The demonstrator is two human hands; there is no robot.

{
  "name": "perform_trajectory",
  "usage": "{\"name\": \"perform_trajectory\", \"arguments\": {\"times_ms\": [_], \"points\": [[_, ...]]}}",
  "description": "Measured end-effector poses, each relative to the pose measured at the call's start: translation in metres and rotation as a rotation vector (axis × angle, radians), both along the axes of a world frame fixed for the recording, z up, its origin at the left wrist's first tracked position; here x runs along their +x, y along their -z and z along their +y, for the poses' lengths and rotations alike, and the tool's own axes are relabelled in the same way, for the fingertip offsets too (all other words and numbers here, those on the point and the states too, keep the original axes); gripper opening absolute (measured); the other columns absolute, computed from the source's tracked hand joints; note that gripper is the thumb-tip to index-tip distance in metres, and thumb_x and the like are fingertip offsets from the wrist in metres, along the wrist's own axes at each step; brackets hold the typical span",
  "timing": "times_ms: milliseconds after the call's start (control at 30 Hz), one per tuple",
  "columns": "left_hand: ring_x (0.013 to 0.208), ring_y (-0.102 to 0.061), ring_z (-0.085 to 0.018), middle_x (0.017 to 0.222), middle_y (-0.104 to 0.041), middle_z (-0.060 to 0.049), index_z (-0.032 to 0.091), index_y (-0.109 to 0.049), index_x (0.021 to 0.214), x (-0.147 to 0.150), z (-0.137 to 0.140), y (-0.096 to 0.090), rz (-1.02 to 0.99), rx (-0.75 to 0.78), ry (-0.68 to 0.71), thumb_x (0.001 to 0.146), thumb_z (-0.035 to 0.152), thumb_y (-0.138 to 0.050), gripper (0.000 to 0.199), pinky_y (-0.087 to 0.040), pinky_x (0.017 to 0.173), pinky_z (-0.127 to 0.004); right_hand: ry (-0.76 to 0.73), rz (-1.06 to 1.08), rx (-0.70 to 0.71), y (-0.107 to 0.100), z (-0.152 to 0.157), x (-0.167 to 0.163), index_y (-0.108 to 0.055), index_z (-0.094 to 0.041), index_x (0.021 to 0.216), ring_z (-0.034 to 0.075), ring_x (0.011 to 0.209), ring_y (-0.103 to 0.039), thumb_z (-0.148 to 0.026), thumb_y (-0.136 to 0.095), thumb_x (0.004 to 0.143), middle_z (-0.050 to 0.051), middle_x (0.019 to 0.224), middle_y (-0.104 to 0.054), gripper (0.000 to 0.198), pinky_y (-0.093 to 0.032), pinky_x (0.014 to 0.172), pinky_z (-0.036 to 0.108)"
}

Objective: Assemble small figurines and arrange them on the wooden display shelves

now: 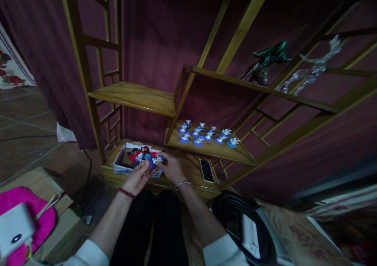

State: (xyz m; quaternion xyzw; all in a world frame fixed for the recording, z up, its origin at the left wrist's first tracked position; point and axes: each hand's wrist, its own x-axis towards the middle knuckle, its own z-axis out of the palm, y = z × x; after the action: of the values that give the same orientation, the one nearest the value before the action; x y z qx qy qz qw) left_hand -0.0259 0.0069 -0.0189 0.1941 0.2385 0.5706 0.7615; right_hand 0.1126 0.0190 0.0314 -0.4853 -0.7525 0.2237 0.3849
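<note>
Hands meet over the low wooden bottom shelf [188,175] of a wooden lattice shelving unit [97,101], head view. Left hand [138,177] and right hand [172,168] close together, both pinched on one small figurine on a round blue base [156,161]; left fingertips under the base, right fingers on its far side. Figurine held just above the front edge of the bottom shelf, right beside the near right corner of a white cardboard box [123,164]. Box sits at the left end of the bottom shelf, holds a pile of red and blue toy figures [140,155]. Left wrist wears a red bead bracelet [126,194], right wrist a thin silver bangle [182,184]. White sleeves at both forearms.

Dark smartphone [207,170] lies flat on the bottom shelf, to the right of the hands, apart from them. Middle shelf [206,148] above and behind carries two rows of small figurines on blue bases [206,134], standing upright, spread toward its right front corner. Upper shelf holds a dark green glossy figure [269,58] and a clear glass figure [312,70]. Left side shelf [132,95] bare wood. Maroon curtain [165,30] behind the unit. Pink cushion with white device [20,223] at lower left on the floor side.
</note>
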Motion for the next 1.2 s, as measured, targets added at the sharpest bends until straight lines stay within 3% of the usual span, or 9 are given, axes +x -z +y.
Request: {"name": "perform_trajectory", "arguments": {"times_ms": [533, 733, 1200], "points": [[0.069, -0.063, -0.014, 0.078, -0.066, -0.007, 0.012, -0.059, 0.086, 0.005, -0.005, -0.008, 0.016, -0.106, -0.034, 0.075, 0.021, -0.057, 0.014, -0.051, 0.064, -0.023, -0.016, -0.084, -0.015, -0.009, -0.001, 0.000, -0.061, -0.025, 0.092, 0.013, 0.077, -0.057, -0.023, -0.055, 0.072, -0.001, 0.087, -0.063, 0.022, -0.043, 0.071, 0.024], [0.069, -0.062, -0.013, 0.080, -0.066, -0.006, 0.013, -0.058, 0.087, 0.007, -0.006, -0.006, 0.001, -0.067, -0.025, 0.075, 0.023, -0.057, 0.016, -0.050, 0.066, -0.023, -0.024, -0.094, -0.029, -0.013, -0.003, 0.000, -0.061, -0.023, 0.091, 0.013, 0.073, -0.056, -0.022, -0.054, 0.072, -0.001, 0.081, -0.063, 0.020, -0.043, 0.069, 0.023], [0.058, -0.058, -0.010, 0.067, -0.062, -0.004, 0.014, -0.058, 0.081, 0.012, -0.013, -0.014, -0.055, -0.123, -0.010, 0.077, 0.032, -0.052, 0.019, -0.046, 0.055, -0.020, 0.000, -0.172, 0.019, -0.021, -0.008, -0.001, -0.060, -0.024, 0.093, 0.013, 0.074, -0.057, -0.025, -0.055, 0.072, -0.001, 0.086, -0.063, 0.021, -0.042, 0.068, 0.023]]}}
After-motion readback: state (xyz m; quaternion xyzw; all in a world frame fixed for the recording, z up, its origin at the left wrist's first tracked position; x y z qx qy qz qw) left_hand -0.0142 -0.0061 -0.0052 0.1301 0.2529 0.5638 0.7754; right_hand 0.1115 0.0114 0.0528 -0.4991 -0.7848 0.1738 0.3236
